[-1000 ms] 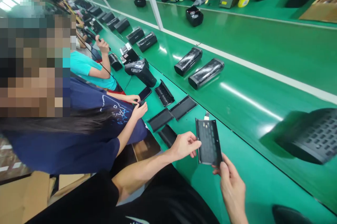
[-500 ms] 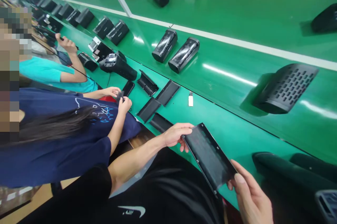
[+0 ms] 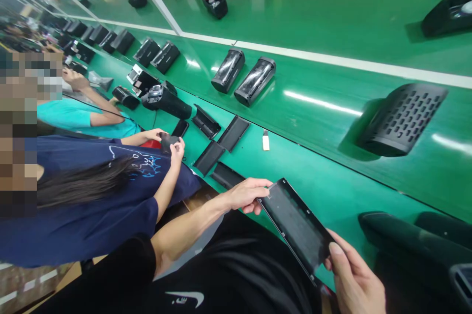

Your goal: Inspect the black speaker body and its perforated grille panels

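Between my two hands I hold a black rectangular plastic panel (image 3: 298,225), tilted, with small clips along its raised edges. My left hand (image 3: 249,194) pinches its upper left end, thumb on top and fingers beneath. At the lower right end my right hand (image 3: 354,272) grips it, thumb on the near face. Just past my left hand lies a similar dark panel (image 3: 226,175) on the green table (image 3: 280,166), partly hidden by the hand. Two more flat black panels, one (image 3: 209,157) touching the other (image 3: 234,133), rest farther off.
A co-worker in a dark blue shirt (image 3: 99,191) sits at left, handling a dark piece (image 3: 168,143). Black speaker-like housings (image 3: 255,81) stand along the green belt (image 3: 313,71), one perforated (image 3: 405,120). A small white-ended item (image 3: 265,141) lies on the table. Large dark shapes (image 3: 413,245) occupy the right.
The panel and both my hands sit slightly lower and to the right in view, the grip unchanged. The co-worker's dark piece shows more fully. The camera view has shifted a little.
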Tool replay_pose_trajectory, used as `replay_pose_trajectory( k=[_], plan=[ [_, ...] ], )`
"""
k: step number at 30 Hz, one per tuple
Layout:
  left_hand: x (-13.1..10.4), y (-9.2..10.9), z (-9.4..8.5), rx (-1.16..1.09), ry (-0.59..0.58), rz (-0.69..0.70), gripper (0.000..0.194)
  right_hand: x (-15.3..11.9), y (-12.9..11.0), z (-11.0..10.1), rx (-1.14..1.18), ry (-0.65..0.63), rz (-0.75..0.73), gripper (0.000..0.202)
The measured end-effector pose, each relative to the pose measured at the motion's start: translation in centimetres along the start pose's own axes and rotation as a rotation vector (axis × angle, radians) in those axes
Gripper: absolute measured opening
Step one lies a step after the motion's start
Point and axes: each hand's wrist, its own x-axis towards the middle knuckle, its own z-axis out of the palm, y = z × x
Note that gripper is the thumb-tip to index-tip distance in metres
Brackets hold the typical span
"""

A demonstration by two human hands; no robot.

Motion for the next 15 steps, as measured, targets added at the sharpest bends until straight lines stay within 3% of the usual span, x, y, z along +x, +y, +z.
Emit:
replay_pose_trajectory(
  k=[11, 15],
  plan=[
    [0.1, -0.6, 0.2, -0.109, -0.088, -0.036, 0.057, 0.9, -1.5, 0.7, -0.019, 0.039, 0.043, 0.076],
    [0.1, -0.4, 0.2, -0.09, -0.096, -0.048, 0.061, 0.6, -2.6, 1.0, -0.055, 0.04, 0.058, 0.064]
  ],
)
